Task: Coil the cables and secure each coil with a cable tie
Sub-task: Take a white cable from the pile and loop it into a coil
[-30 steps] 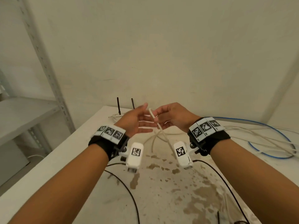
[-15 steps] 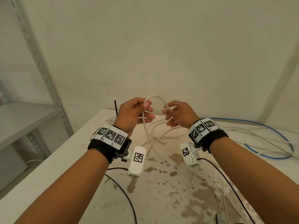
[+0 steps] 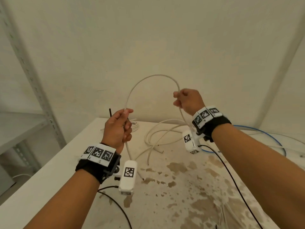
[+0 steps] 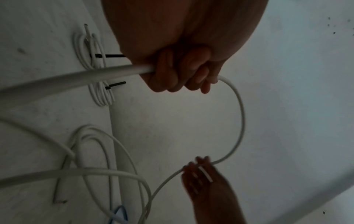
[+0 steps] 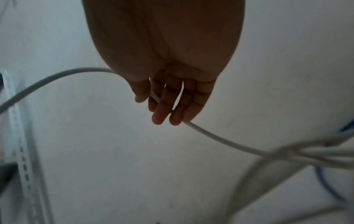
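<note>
A white cable point(image 3: 156, 75) arches high between my two hands above the table. My left hand point(image 3: 126, 124) grips it in a fist, and its cut tail hangs down to the tabletop. My right hand point(image 3: 179, 99) is raised higher, to the right, and pinches the same cable between thumb and fingers. From there the cable drops to loose white loops point(image 3: 158, 134) lying on the table. The left wrist view shows the left hand point(image 4: 182, 75) curled round the cable point(image 4: 242, 121), with the right hand point(image 4: 203, 174) at the arc's other end. The right wrist view shows the right hand point(image 5: 162, 104) with the cable point(image 5: 220, 139) running through its fingers.
A white cable coil point(image 3: 134, 125) bound with black ties point(image 4: 114, 55) lies at the table's point(image 3: 69, 152) far left. A blue cable point(image 3: 264, 134) and more white cables lie at the right. A metal shelf upright point(image 3: 33, 76) stands left. Black wrist-camera leads point(image 3: 231, 176) cross the stained top.
My hands have moved apart. The right hand rose and went right, drawing the cable out into a much wider, taller arc. The left hand kept its grip and dropped slightly.
</note>
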